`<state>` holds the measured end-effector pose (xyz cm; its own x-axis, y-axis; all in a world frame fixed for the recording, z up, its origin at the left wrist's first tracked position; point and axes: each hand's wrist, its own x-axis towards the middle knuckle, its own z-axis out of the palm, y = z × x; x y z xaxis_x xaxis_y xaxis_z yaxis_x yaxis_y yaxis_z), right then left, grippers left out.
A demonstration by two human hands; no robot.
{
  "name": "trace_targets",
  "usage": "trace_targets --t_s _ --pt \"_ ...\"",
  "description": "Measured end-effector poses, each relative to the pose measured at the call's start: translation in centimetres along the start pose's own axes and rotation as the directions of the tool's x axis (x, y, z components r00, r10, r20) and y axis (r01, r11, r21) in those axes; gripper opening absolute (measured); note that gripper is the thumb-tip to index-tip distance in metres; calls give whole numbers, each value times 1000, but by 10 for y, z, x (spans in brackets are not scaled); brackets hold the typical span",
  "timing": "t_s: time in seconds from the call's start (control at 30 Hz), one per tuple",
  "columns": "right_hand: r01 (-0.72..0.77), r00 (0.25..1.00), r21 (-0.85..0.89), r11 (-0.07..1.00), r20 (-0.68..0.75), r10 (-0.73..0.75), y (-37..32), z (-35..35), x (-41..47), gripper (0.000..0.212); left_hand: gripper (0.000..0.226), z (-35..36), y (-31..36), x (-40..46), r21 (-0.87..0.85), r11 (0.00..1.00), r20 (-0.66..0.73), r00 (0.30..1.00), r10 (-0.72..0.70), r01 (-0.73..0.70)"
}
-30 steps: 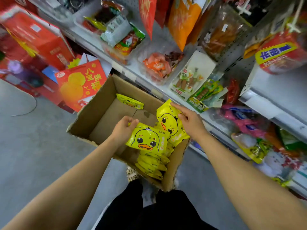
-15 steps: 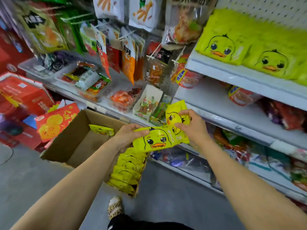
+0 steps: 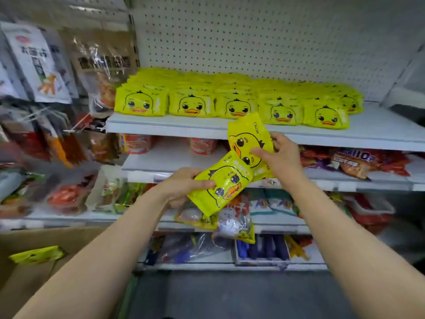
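My left hand [image 3: 181,187] grips a yellow duck-face snack packet [image 3: 222,187], tilted, in front of the lower shelves. My right hand [image 3: 281,157] grips a second yellow duck packet [image 3: 249,137], held upright just below the white top shelf [image 3: 165,126]. The two packets overlap at their corners. On that top shelf stand several rows of the same yellow duck packets [image 3: 236,102], faces forward, against a white pegboard.
A brown cardboard box [image 3: 30,279] sits at the lower left with one yellow packet [image 3: 36,254] inside. Hanging snack bags [image 3: 46,65] crowd the left. Lower shelves [image 3: 345,180] hold red and mixed snack packs. Bare shelf shows right of the duck rows.
Both hands lifted the two duck packets from the box up to the level of the top shelf. The view swung up from the box to the shelf of duck packets.
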<state>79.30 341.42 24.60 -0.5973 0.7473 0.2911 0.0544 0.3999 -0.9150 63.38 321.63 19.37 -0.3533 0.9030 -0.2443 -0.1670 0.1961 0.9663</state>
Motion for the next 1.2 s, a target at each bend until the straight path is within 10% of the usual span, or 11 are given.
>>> trace_targets --t_s 0.27,0.53,1.2 --pt "-3 975 22 1000 -220 8 8 -136 34 49 28 106 80 89 234 961 150 982 111 -145" --pt "5 936 8 1000 -352 -2 35 -262 87 42 55 200 141 196 555 780 237 954 184 -289" --pt "113 920 -29 993 -375 -116 125 -472 285 29 51 378 237 479 859 448 189 966 175 -249"
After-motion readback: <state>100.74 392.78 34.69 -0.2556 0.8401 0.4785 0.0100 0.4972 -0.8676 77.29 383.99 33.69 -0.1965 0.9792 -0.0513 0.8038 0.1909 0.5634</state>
